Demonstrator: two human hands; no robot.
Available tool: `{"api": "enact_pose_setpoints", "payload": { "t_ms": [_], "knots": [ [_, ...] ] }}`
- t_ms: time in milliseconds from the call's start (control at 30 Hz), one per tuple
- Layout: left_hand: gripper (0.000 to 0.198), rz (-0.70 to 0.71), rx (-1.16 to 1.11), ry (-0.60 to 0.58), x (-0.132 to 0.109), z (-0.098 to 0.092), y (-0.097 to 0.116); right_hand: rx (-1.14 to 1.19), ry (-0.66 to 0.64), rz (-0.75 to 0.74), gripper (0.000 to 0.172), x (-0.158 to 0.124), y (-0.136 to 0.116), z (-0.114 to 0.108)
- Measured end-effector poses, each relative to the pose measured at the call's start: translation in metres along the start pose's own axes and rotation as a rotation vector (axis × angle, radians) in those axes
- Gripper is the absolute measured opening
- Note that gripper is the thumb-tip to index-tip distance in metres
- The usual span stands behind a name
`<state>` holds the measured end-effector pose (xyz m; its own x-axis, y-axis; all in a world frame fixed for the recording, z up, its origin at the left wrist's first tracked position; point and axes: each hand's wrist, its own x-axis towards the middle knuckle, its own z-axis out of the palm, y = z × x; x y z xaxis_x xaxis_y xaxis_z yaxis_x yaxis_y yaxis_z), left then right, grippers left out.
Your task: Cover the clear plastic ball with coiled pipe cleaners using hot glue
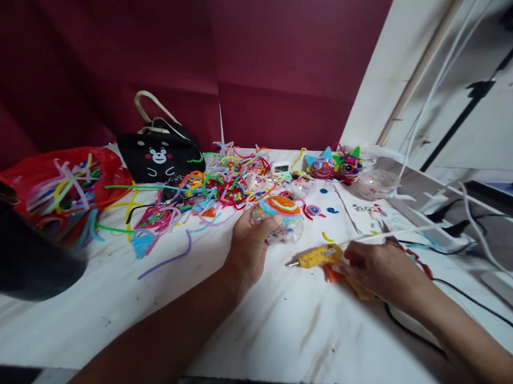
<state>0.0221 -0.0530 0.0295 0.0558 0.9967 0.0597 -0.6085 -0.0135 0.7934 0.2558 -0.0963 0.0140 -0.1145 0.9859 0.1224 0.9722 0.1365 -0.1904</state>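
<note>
Pinched in my left hand (248, 244) is a clear plastic ball (290, 231) with orange, white and light blue pipe cleaners coiled over its top. My right hand (374, 266) closes around the back of a yellow glue gun (318, 256) just above the tabletop. Its metal nozzle points left, towards the space below the ball, and an orange trigger shows under the body. A blue and pink coiled eye piece (313, 210) and small dark blue discs (332, 210) lie behind the ball. My fingertips on the gun's handle are partly hidden.
A tangle of colourful pipe cleaners (238, 178) covers the table's back, beside a black bag (160, 157) and a red plastic bag (108, 159). Two decorated animal heads (349, 164) stand back right. Pliers (388, 236) and black cables (473, 304) lie right; a black object (27, 250) stands left.
</note>
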Motion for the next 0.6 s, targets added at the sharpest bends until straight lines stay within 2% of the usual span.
{"api": "enact_pose_setpoints", "payload": {
  "t_ms": [67,167,233,367,600],
  "knots": [
    [0.042,-0.011,0.003,-0.008,-0.002,0.001,-0.001,0.043,0.153,-0.096,0.023,-0.002,-0.011,-0.006],
    [0.044,-0.025,0.002,-0.022,-0.005,0.004,-0.001,0.247,0.38,-0.358,0.017,-0.002,-0.035,-0.016],
    [0.047,-0.03,-0.008,-0.041,-0.006,0.006,-0.001,0.31,0.473,-0.465,0.018,0.002,-0.05,-0.02],
    [0.052,-0.043,-0.011,-0.044,-0.01,0.008,-0.002,0.359,0.54,-0.57,0.017,0.013,-0.067,-0.021],
    [0.055,-0.044,0.013,-0.035,-0.011,0.007,-0.006,0.378,0.567,-0.565,0.011,0.018,-0.068,-0.016]
  ]
}}
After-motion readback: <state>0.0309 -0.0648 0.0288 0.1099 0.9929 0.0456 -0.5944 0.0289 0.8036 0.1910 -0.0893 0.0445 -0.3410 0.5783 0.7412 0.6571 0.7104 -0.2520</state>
